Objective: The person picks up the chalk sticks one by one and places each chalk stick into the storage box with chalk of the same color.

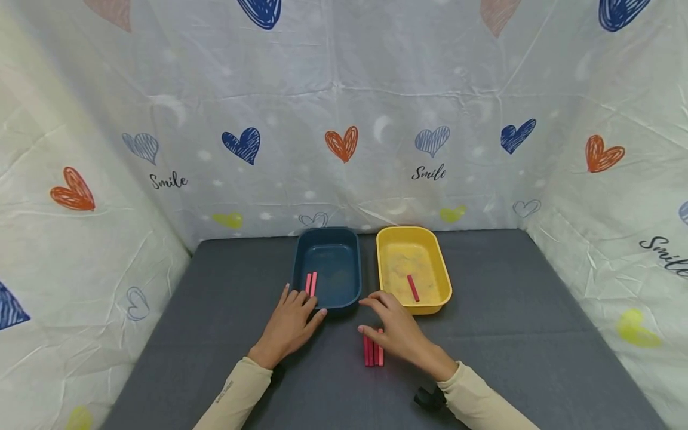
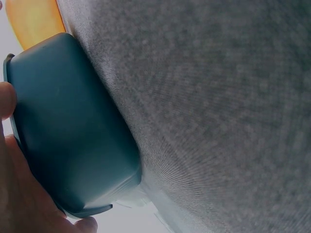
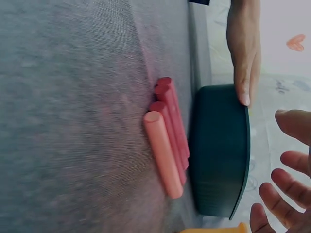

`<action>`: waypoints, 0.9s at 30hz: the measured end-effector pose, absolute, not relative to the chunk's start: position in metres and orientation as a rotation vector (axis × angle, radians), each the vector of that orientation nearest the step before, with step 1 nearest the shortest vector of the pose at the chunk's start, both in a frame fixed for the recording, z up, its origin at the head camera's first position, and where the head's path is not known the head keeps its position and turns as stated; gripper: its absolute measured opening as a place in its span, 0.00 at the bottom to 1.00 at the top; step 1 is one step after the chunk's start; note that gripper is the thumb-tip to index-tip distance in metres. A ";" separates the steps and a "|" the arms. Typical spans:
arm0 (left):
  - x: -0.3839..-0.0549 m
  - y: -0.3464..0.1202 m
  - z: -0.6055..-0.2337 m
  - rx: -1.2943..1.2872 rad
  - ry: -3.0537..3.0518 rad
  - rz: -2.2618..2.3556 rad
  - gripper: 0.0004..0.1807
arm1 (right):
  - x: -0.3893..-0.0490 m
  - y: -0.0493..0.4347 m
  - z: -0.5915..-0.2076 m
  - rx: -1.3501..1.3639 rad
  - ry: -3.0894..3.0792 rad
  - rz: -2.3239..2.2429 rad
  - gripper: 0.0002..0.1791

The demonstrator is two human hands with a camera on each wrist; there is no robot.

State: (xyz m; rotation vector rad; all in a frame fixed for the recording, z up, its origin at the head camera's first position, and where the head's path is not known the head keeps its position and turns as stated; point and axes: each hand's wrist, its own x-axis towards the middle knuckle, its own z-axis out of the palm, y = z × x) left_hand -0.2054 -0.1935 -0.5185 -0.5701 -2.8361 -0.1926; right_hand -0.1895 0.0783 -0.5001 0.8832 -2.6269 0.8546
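Note:
My left hand (image 1: pixel 290 325) rests on the near left rim of a dark blue tray (image 1: pixel 332 237), fingers spread along its edge; the tray's outer wall (image 2: pixel 73 126) fills much of the left wrist view. Two pink chalk-like sticks (image 1: pixel 313 283) lie inside it, partly hidden by the fingers. My right hand (image 1: pixel 400 334) hovers with fingers and thumb apart, holding nothing. Beneath it, several red sticks (image 3: pixel 171 114) and a light pink stick (image 3: pixel 163 153) lie side by side on the grey cloth, partly covered by the hand in the head view.
A yellow tray (image 1: pixel 415 235) stands right of the blue one, with one red stick (image 1: pixel 412 288) and greyish smears on its floor. The grey table (image 1: pixel 516 334) meets a heart-printed curtain (image 1: pixel 344 71) at the back and sides.

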 end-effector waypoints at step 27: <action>-0.205 -0.193 -0.519 -0.580 -2.844 -0.227 0.25 | -0.173 0.114 -0.529 0.817 -2.834 0.964 0.39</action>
